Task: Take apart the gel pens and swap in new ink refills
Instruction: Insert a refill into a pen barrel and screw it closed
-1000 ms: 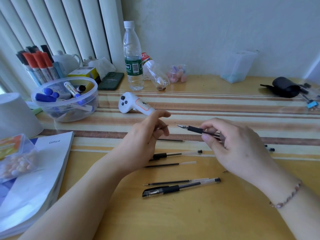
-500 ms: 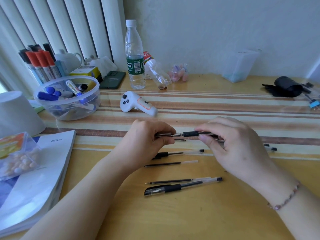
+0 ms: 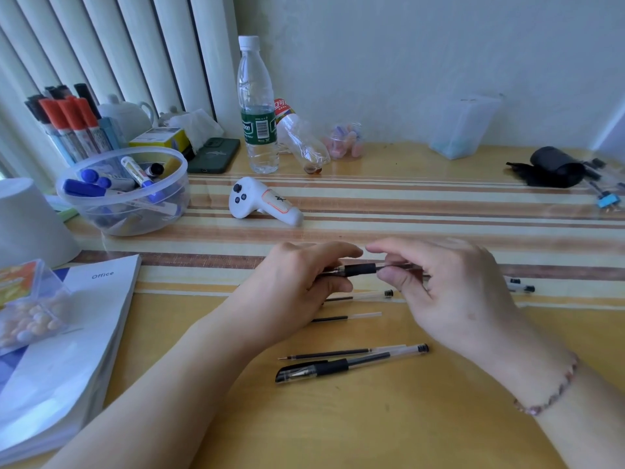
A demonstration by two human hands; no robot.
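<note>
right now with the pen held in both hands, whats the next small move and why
Probably twist the tip end on: the left hand pinches the front end of the gel pen while the right hand grips its clear barrel. Both ends are held level above the table, so only a turn seems left.

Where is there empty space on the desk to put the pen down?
Bare wood lies nearest you, in front of the capped pen, between the two forearms. The striped mat is also free between the white controller and the black pouch. It is crowded under the hands, where loose refills lie, and at the left by the marker bowl and book.
</note>
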